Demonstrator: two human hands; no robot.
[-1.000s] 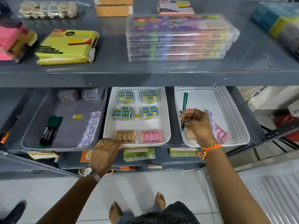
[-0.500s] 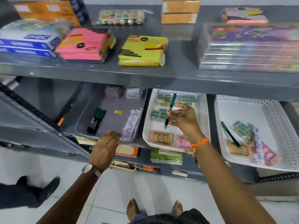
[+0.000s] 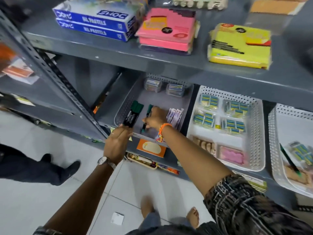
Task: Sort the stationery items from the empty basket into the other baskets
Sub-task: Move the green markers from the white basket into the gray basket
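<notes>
My right hand (image 3: 155, 118) reaches into the grey basket (image 3: 124, 106) on the lower shelf, its fingers closed on a green pen (image 3: 146, 118) held low over the basket floor. To its left lie dark green markers (image 3: 133, 114); to its right a strip of packets (image 3: 174, 116). My left hand (image 3: 116, 143) rests with flat fingers on the grey basket's front rim. The middle white basket (image 3: 257, 133) holds eraser and sharpener packs. In the right white basket (image 3: 272, 143) I see another green pen (image 3: 289, 160) and a few packs.
Above, the upper shelf (image 3: 177, 60) carries blue boxes (image 3: 94, 22), pink note pads (image 3: 169, 31) and yellow note pads (image 3: 240, 46). A slanted shelf post (image 3: 55, 78) stands left of the grey basket. Another person's leg and shoe (image 3: 42, 168) are on the floor at left.
My right hand carried the green pen leftward from the right white basket, past the middle one, into the grey basket. My left hand shifted left along the rims. The view swung left.
</notes>
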